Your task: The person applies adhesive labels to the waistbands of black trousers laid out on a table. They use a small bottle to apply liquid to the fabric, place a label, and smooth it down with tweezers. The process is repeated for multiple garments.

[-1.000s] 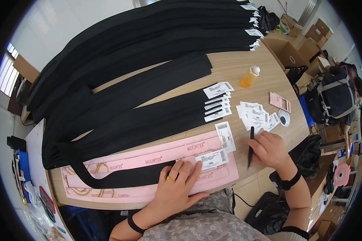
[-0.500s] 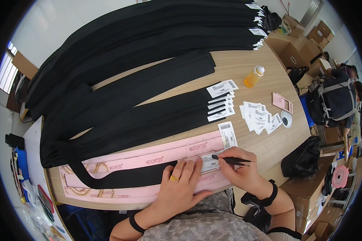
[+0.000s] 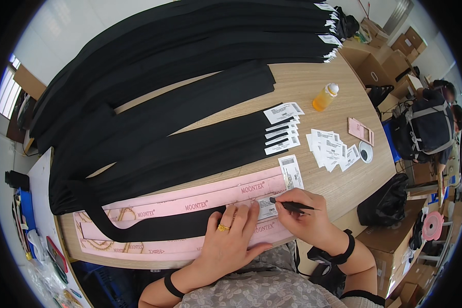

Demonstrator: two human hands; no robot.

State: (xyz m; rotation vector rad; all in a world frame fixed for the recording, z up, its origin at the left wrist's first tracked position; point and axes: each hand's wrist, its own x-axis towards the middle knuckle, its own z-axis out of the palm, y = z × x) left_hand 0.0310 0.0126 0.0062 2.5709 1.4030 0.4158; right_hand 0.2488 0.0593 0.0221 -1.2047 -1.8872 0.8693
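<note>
A black fabric strip (image 3: 174, 226) lies over pink printed strips (image 3: 197, 205) at the near edge of the table. My left hand (image 3: 232, 233), with a yellow ring on it, lies flat on the strip's right end, fingers stretched out. Beside its fingertips a white printed label (image 3: 265, 209) sits at the end of the black strip. My right hand (image 3: 304, 215) pinches black tweezers (image 3: 294, 206). Their blunt end is at the label's upper right corner, while the points face away to the right. A second white label (image 3: 291, 172) lies just beyond, on the pink strips.
Labelled black strips (image 3: 226, 136) fan out beyond my hands, with larger black stacks (image 3: 190, 38) farther back. Loose labels (image 3: 329, 149), a small white cup (image 3: 365, 152), a pink card (image 3: 361, 131) and a bottle of yellow liquid (image 3: 325, 97) stand at right. A person (image 3: 431, 123) is beyond the table.
My right hand has shifted very slightly left, and the tweezers have turned a little, their two points now looking closer together. My left hand stays in place.
</note>
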